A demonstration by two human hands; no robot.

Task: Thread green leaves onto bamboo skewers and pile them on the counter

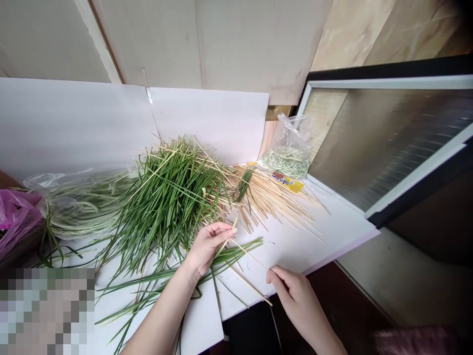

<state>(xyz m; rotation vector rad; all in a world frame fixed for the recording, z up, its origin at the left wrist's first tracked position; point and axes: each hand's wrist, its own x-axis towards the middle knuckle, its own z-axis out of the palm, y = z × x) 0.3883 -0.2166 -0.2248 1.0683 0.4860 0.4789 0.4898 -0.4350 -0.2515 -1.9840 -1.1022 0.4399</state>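
On the table (325,236), a pile of grass (173,202) lay in the middle, with loose wooden sticks (269,202) to its right and a packet (284,181) behind them. A plastic bag of grass (84,207) lay left of the pile, beside a pink bag (16,222). Another plastic bag (286,148) stood at the back. The left hand (209,246) and right hand (299,301) were in front, a stick (249,254) between them.
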